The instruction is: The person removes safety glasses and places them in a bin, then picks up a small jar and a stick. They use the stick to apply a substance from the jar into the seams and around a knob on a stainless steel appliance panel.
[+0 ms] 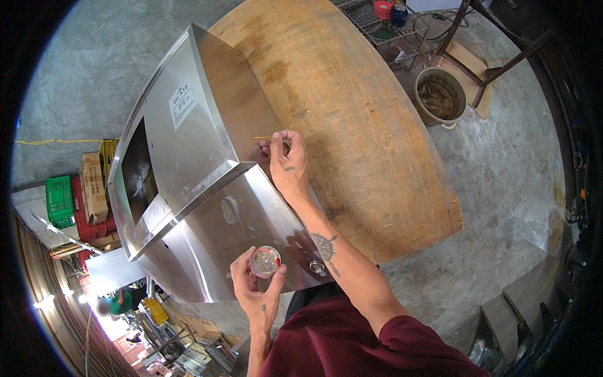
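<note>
Stick [262,138], thin and yellowish, lies pinched in the grip of the right hand [286,160], its long axis running level and leftward from the fingertips onto the side face of the stainless steel housing [188,157]. Nearer the body, the left hand [256,286] cups a small clear jar [265,261] in a narrow grip, just beside the housing's lower panel. Both rest over the wooden bench [364,125].

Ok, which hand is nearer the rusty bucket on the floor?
Right. The right hand holds a thin stick against the steel cabinet, closer to the bucket; the left hand holds a small round container farther away.
</note>
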`<state>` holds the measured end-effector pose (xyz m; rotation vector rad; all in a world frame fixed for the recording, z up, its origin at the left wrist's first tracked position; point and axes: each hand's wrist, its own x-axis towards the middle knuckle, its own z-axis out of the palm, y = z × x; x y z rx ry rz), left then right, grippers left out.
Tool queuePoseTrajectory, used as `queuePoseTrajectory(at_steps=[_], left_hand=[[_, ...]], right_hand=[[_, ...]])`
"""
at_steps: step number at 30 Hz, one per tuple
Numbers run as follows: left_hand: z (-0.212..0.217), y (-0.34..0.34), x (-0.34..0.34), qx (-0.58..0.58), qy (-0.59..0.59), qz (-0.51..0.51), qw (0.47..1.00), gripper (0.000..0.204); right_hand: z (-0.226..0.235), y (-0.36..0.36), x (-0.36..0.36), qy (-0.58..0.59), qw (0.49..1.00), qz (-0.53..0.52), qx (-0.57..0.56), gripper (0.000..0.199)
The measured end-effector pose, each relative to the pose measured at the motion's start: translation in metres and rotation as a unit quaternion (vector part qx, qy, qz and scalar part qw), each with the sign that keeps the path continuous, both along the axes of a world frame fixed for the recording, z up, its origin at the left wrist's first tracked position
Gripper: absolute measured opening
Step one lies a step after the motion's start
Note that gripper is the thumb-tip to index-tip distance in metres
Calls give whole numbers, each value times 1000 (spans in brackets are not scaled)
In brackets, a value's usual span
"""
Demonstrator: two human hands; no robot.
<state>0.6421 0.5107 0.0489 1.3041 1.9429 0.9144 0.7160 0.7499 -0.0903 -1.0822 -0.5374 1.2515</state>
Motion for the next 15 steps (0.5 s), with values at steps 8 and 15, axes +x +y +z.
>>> queuePoseTrajectory(at_steps=[8,15], left_hand=[[1,0,2,1,1,5,1000,69],[0,0,0,-1,3,1,1000,69]], right_hand=[[4,-2,1,-13,1000,9,-13,20],[4,-4,1,-19,1000,4,-6,20]])
